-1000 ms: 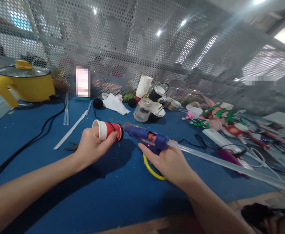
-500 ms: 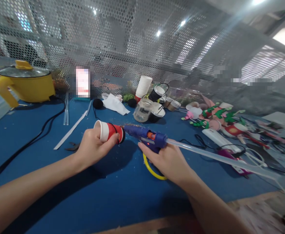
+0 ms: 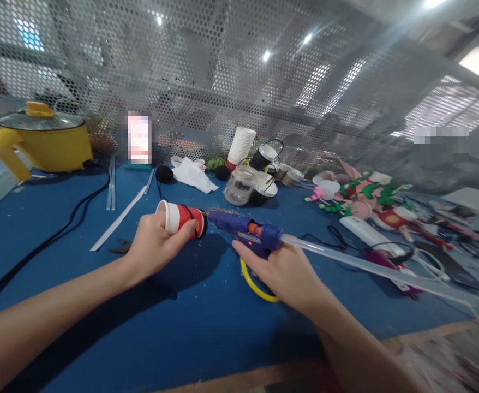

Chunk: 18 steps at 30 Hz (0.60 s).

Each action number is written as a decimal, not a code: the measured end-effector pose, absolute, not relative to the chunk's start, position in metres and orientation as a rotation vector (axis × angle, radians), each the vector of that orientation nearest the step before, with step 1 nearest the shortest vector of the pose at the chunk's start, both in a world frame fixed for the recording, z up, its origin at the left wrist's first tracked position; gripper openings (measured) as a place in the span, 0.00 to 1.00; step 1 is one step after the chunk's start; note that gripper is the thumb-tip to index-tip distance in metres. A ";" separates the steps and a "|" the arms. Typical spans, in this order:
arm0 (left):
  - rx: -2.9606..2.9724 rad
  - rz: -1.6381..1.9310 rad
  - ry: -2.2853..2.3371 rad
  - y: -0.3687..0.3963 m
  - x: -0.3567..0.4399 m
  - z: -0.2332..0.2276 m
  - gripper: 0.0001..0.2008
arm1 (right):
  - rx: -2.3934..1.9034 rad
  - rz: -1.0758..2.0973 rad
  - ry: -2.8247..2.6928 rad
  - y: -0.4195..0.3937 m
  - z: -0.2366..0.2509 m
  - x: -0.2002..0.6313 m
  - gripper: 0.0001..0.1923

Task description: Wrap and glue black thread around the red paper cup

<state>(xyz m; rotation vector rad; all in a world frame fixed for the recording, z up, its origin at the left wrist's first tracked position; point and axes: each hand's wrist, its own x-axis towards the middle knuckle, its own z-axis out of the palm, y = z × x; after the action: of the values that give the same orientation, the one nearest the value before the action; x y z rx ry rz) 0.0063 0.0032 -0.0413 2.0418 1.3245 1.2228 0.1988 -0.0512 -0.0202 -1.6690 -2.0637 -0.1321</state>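
My left hand (image 3: pixel 153 245) grips a small paper cup (image 3: pixel 180 217) wrapped in red with a white rim and a black base, held on its side above the blue table (image 3: pixel 174 322). My right hand (image 3: pixel 282 270) holds a blue glue gun (image 3: pixel 245 229) with an orange band and a small red light. The gun's nozzle touches the cup's black base. A long clear glue stick (image 3: pixel 370 266) juts out of the gun's back toward the right. A yellow loop (image 3: pixel 256 286) hangs under the gun by my right hand.
A yellow pot (image 3: pixel 43 141) with a black cord (image 3: pixel 59 232) stands at the far left. White strips (image 3: pixel 119 218), a glass jar (image 3: pixel 239 185), stacked white cups (image 3: pixel 241 144), and several pink, green and red craft pieces (image 3: pixel 366 196) lie about. A perforated metal screen (image 3: pixel 223 71) closes the back.
Both hands stay almost still. The cup has shifted and turned very slightly in my left hand while the glue gun's nozzle stays at its black base.
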 end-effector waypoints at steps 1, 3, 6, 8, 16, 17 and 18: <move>2.040 1.225 1.325 0.003 0.006 -0.041 0.15 | -1.658 -0.128 -2.066 -0.051 -0.021 0.198 0.14; 2.035 1.222 1.321 0.003 0.006 -0.041 0.14 | -1.641 -0.106 -2.061 -0.052 -0.021 0.197 0.14; 2.024 1.215 1.317 0.003 0.006 -0.042 0.13 | -1.621 -0.042 -2.036 -0.052 -0.017 0.197 0.12; 2.024 1.217 1.317 0.003 0.006 -0.042 0.13 | -1.580 -0.028 -2.056 -0.052 -0.013 0.198 0.12; 2.006 1.201 1.316 0.004 0.006 -0.041 0.14 | -1.518 -0.032 -2.091 -0.052 -0.011 0.198 0.12; 1.995 1.196 1.319 0.004 0.006 -0.041 0.14 | -1.532 -0.022 -2.044 -0.052 -0.012 0.197 0.11; 1.983 1.194 1.325 0.004 0.005 -0.041 0.14 | -1.538 -0.005 -2.007 -0.052 -0.013 0.196 0.10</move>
<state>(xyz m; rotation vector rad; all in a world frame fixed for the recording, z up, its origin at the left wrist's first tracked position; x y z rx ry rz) 0.0052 0.0037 -0.0412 1.9833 1.3251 1.1944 0.1962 -0.0525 -0.0132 -1.5382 -2.0072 -0.0050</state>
